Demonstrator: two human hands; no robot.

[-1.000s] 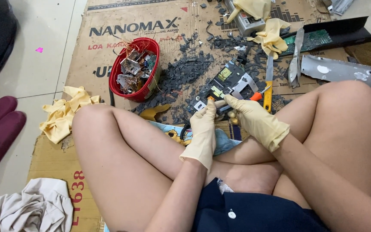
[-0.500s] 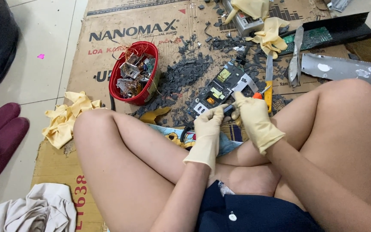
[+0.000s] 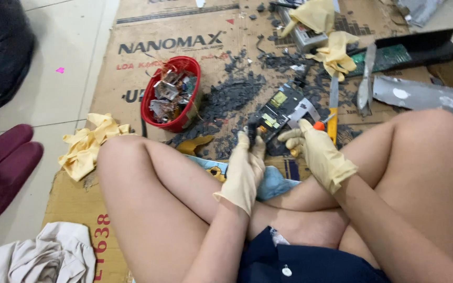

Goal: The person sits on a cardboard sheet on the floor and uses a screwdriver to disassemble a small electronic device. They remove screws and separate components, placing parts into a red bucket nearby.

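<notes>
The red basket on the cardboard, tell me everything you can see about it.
The red basket is a small round tub, plastic by its look, with a thick rim and slatted sides. It stands upright on the flattened cardboard, left of a heap of dark broken bits and beyond the person's left knee. It is filled nearly to the rim with scrap parts, metal pieces and thin wires. Neither gloved hand touches it. Crumpled yellow gloves lie nearby.
</notes>
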